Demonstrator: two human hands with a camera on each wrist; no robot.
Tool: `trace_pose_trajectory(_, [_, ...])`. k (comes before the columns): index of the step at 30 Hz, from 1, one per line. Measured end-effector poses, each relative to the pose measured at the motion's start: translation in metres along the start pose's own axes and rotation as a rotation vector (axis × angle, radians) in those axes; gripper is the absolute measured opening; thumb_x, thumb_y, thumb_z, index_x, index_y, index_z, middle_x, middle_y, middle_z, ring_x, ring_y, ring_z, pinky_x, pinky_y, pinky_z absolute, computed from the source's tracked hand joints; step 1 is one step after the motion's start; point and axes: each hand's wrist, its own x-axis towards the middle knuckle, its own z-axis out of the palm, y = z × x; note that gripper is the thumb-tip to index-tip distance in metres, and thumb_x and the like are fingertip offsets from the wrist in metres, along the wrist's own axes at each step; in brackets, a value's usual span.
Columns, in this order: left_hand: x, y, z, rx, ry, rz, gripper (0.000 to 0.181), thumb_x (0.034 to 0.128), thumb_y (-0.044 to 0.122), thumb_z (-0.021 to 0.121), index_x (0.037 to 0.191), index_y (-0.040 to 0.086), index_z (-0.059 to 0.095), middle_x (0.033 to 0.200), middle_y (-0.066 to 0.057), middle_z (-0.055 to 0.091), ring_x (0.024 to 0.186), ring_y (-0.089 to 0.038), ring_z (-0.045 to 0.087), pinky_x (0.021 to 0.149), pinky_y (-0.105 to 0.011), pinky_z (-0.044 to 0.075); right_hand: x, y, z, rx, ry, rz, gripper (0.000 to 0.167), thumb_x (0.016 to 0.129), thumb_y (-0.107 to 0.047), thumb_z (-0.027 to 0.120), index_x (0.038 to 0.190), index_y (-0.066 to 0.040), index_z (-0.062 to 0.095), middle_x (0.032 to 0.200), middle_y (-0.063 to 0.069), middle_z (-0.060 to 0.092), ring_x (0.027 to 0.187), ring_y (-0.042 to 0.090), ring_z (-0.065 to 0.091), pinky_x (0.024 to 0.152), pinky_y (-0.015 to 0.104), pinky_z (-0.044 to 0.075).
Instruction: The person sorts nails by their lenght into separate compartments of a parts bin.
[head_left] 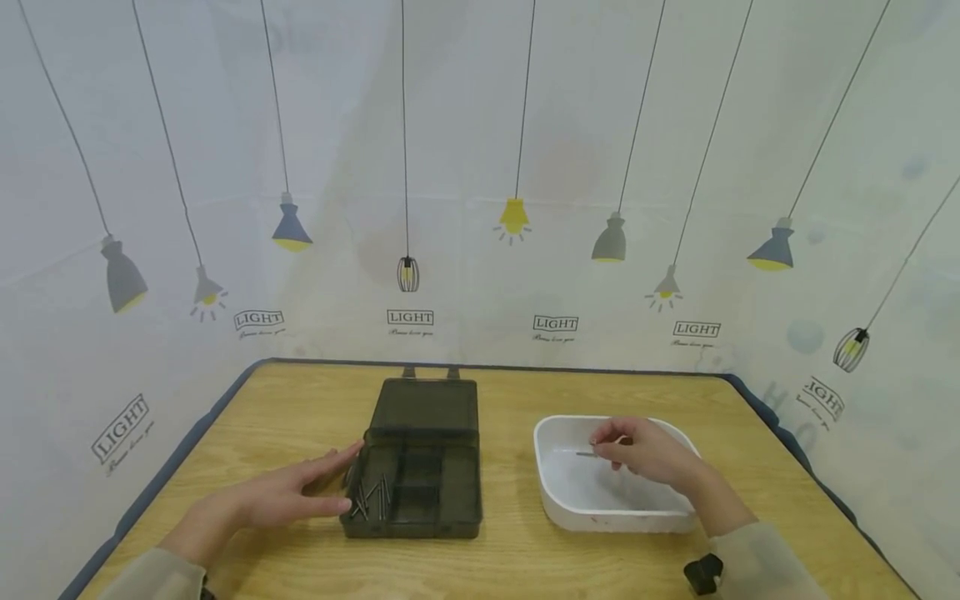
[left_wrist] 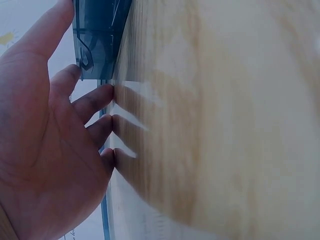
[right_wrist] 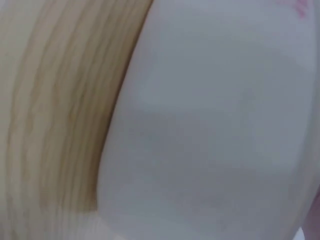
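A dark see-through compartment box (head_left: 459, 527) lies with its lid (head_left: 425, 404) folded back. Several thin metal nails (head_left: 375, 498) are in its left compartment. My left hand (head_left: 273, 498) is at the box's left side, thumb and fingers spread and fairly straight. In the left wrist view, that hand (left_wrist: 45, 135) has its fingertips down by the table, close to the box (left_wrist: 97, 52). Over the white tub (head_left: 551, 492), my right hand (head_left: 645, 450) pinches a thin metal nail (head_left: 585, 454). The right wrist view shows mostly the tub's outer wall (right_wrist: 210, 120); the pinch is hidden there.
Both containers stand on a wooden table (head_left: 510, 567), the box left of the tub with a gap between them. A pale wall sheet (head_left: 465, 125) printed with lamps rises behind the table and along both sides. The table has a dark edge (head_left: 600, 370).
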Motion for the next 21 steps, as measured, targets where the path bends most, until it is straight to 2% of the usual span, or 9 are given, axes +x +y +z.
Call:
trace_pose_trajectory(5, [0.000,0.001,0.000,-0.005,0.002,0.010,0.086,0.1076,0.051,0.068,0.177,0.036,0.020,0.184,-0.011,0.022,0.169,-0.054,0.010,0.128,-0.081,0.017,0.001,-0.014,0.004,0.062,-0.002,-0.016,0.023,0.108,-0.025,0.072,0.122,-0.007,0.071,0.116,0.011,0.072,0.089,0.023,0.067,0.066,0.028,0.052])
trace_pose_trajectory(16, [-0.002,0.001,0.001,0.005,0.019,0.004,0.086,0.1071,0.051,0.069,0.177,0.037,0.020,0.184,-0.012,0.023,0.168,-0.054,0.012,0.127,-0.082,0.018,0.008,-0.057,0.028,0.159,-0.046,-0.139,0.026,0.108,-0.027,0.073,0.121,-0.005,0.070,0.116,0.021,0.073,0.083,0.018,0.069,0.059,0.022,0.047])
trace_pose_trajectory(21, [-0.002,0.001,0.000,0.003,0.014,0.004,0.087,0.1069,0.052,0.068,0.177,0.037,0.020,0.184,-0.011,0.022,0.168,-0.053,0.010,0.127,-0.082,0.016,0.012,-0.073,0.043,0.181,-0.081,-0.166,0.025,0.107,-0.027,0.074,0.119,-0.006,0.068,0.111,0.014,0.076,0.081,0.020,0.073,0.055,0.022,0.045])
